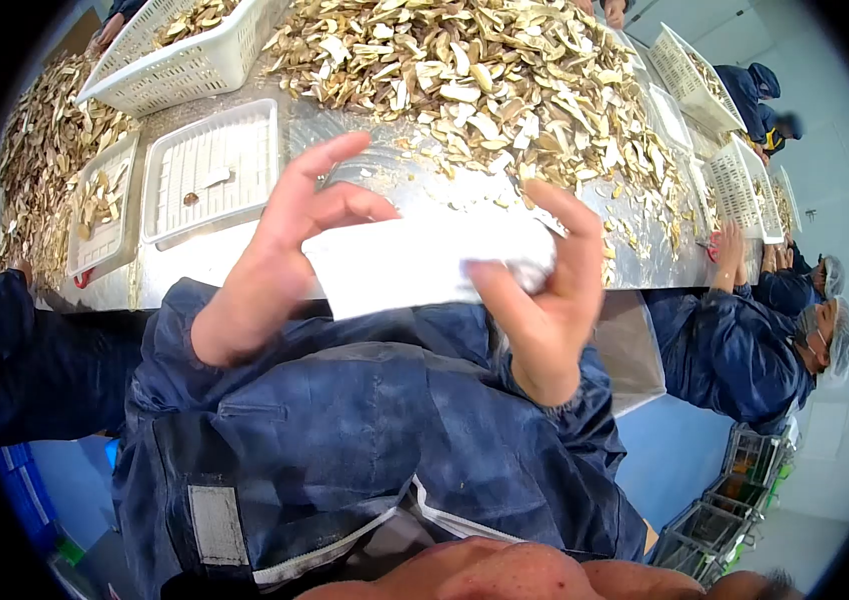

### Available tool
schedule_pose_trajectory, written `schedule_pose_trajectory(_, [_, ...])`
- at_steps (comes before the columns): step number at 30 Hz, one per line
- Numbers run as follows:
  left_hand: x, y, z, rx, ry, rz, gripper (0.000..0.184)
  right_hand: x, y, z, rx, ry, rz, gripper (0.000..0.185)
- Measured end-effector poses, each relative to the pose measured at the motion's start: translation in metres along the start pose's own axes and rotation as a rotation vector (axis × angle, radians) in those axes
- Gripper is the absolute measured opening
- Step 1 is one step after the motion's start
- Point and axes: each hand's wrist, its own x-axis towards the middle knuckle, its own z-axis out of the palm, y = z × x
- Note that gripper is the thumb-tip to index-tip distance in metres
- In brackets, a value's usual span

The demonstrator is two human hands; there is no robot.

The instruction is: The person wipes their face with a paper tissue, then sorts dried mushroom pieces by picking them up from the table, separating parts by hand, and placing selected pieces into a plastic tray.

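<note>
A white sheet, perhaps paper or cloth (415,262), is stretched between my two hands above the front edge of the metal table. My right hand (553,290) pinches its right end between thumb and fingers, where the sheet looks bunched and blurred. At the left end is my left hand (290,235), its fingers spread and curved near the sheet's upper corner. The left thumb is blurred, beside or behind the sheet's edge. Beyond the sheet lies a large heap of dried sliced pieces, like mushrooms (485,80).
A shallow white tray (158,190) holds a small dark piece and a pale scrap. Near it are a smaller tray (75,240) and a white basket (175,80) of slices. Co-workers (735,345) in dark blue stand along the table (185,275) at right; more baskets (735,190) line that side.
</note>
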Motion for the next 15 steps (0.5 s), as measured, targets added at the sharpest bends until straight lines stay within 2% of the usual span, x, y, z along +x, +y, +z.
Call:
schedule_pose_trajectory(1, [-0.002,0.006,0.001,0.038,-0.021,-0.061,0.095,0.001,-0.005,-0.003,-0.006,-0.04,-0.133,0.063])
schedule_pose_trajectory(2, [-0.004,0.012,-0.006,-0.003,-0.12,-0.121,0.071,0.004,-0.009,-0.013,0.04,-0.132,-0.268,0.064])
schedule_pose_trajectory(3, [-0.003,0.015,-0.011,0.067,-0.23,-0.001,0.051,0.005,-0.015,-0.014,0.146,-0.19,-0.321,0.059])
schedule_pose_trajectory(4, [0.001,0.016,-0.009,0.006,-0.332,0.199,0.038,0.007,-0.02,-0.016,0.254,-0.255,-0.368,0.054])
schedule_pose_trajectory(6, [0.006,0.021,0.003,-0.103,-0.469,0.43,0.023,0.003,-0.047,-0.003,0.598,-0.306,-0.26,0.035])
schedule_pose_trajectory(8, [0.003,0.038,0.019,-0.185,-0.539,0.509,0.015,0.003,-0.057,-0.003,0.754,-0.458,-0.208,0.023])
schedule_pose_trajectory(11, [0.003,0.038,0.037,-0.29,-0.516,0.606,0.005,-0.003,-0.063,0.002,0.607,-0.472,-0.295,0.018])
schedule_pose_trajectory(13, [-0.008,0.037,0.055,-0.296,-0.351,0.637,0.008,-0.018,-0.071,0.019,0.527,-0.232,-0.307,0.02])
schedule_pose_trajectory(15, [-0.01,0.026,0.077,-0.219,-0.082,0.883,0.008,-0.023,-0.071,0.024,0.395,-0.152,-0.402,0.021])
